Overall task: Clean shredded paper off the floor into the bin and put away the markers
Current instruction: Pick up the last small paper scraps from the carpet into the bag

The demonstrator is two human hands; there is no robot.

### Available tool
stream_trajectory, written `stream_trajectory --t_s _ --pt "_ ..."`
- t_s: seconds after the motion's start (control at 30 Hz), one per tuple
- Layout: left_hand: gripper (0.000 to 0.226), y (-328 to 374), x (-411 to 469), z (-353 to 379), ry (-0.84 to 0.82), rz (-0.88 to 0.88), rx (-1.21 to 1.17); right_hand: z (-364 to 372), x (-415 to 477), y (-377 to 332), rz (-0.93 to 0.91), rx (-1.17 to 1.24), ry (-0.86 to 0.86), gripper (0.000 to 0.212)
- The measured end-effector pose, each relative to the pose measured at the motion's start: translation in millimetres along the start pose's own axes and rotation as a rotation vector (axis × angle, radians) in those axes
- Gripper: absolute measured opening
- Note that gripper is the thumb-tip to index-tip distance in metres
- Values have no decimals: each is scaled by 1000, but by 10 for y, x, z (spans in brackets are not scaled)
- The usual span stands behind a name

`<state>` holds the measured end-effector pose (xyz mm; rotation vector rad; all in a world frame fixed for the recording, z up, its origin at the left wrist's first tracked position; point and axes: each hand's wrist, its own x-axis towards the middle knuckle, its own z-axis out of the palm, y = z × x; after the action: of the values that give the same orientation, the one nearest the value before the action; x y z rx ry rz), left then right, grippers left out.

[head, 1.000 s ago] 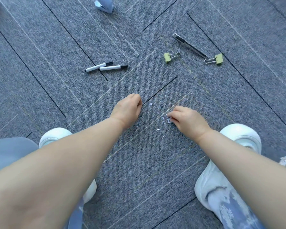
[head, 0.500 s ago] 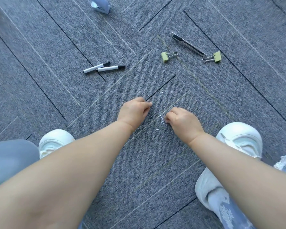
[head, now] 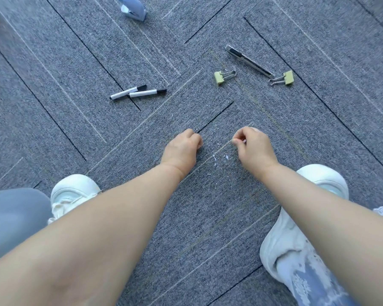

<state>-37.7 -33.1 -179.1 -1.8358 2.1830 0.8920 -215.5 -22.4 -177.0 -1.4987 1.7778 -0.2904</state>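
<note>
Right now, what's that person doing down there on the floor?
A person is crouching and picking tiny white paper shreds off the grey carpet. Their right hand pinches one bit, and the left hand is curled beside it. A few bits lie between the hands. The two markers lie untouched farther off, near two binder clips and a utility knife. No bin is in view.

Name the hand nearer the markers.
Left. The left hand is diagonally right of the markers; the right hand, pinching a paper shred, is farther right.
</note>
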Motion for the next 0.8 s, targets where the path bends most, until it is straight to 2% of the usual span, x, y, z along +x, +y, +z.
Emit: stream_trajectory --t_s 0.2,0.37,0.57,0.8 --pt "11 -117 -163 -122 2 -74 -98 -9 34 -92 22 -26 -42 8" --pt "10 -276 -339 -588 27 -80 -112 -103 -34 -465 5 -87 -118 9" --pt "11 -580 -877 -1799 211 -87 -126 -399 -170 -1837 -159 -74 -96 8" --pt "12 -1581 -2383 -2912 343 -230 -108 -214 -935 -3783 -481 -70 -119 10"
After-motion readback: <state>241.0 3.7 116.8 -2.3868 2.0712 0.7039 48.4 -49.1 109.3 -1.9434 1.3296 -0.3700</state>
